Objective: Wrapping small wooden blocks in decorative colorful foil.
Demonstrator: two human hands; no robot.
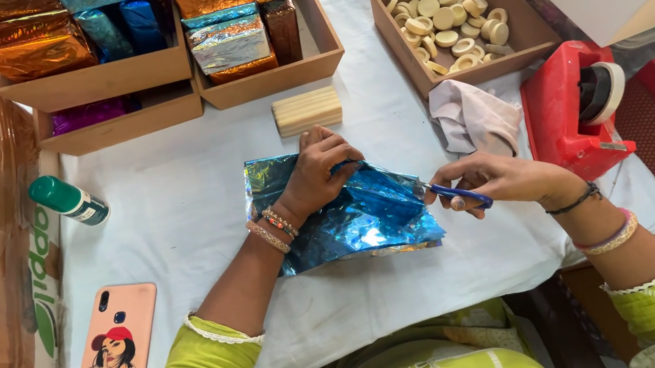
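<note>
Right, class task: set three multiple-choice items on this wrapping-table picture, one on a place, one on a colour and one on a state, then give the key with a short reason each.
1. Where does the wooden block lie?
A. inside a tray
B. on the white cloth beyond the foil sheet
C. under the phone

2. What colour is the foil sheet under the hands?
A. blue
B. orange
C. purple

3. What is the right hand doing?
A. resting empty
B. lifting the tape dispenser
C. gripping blue-handled scissors at the foil's edge

Key:
1 B, the block sits on bare cloth between the sheet and the trays.
2 A, the sheet shines blue.
3 C, the fingers close round the blue handles while the left hand presses the foil down.
</note>
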